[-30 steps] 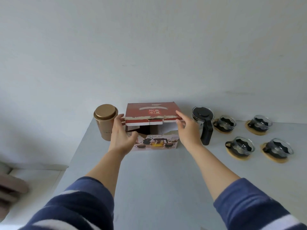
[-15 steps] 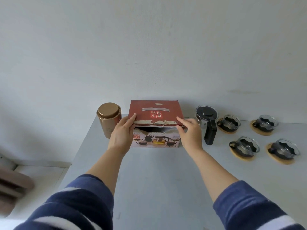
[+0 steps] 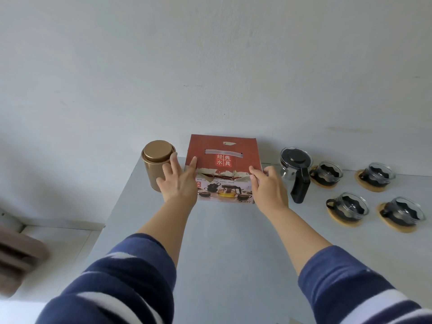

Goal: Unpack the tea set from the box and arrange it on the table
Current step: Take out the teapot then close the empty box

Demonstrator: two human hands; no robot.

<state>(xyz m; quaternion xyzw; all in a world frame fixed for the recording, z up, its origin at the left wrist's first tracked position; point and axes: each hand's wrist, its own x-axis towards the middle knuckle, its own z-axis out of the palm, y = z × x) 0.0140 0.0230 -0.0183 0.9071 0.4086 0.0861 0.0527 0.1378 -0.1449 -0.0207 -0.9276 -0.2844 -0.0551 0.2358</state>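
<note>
The red tea-set box (image 3: 224,157) stands at the back of the grey table (image 3: 229,242), its torn top flap down. My left hand (image 3: 178,181) lies with straight fingers at the box's front left corner, touching the flap edge. My right hand (image 3: 268,185) rests on the front right corner with its fingers on the flap edge. Right of the box stand a glass teapot with black lid and handle (image 3: 296,169) and several glass cups on wooden coasters, such as a cup (image 3: 326,172) and another cup (image 3: 348,206).
A gold tin canister (image 3: 157,164) stands just left of the box, close behind my left hand. The table's left edge runs down from the canister, with floor and a brown object (image 3: 16,251) beyond. A plain wall rises directly behind the table.
The box's top flap went from raised, with the inside showing, to pressed flat. Both hands slid with it onto the front edge of the box.
</note>
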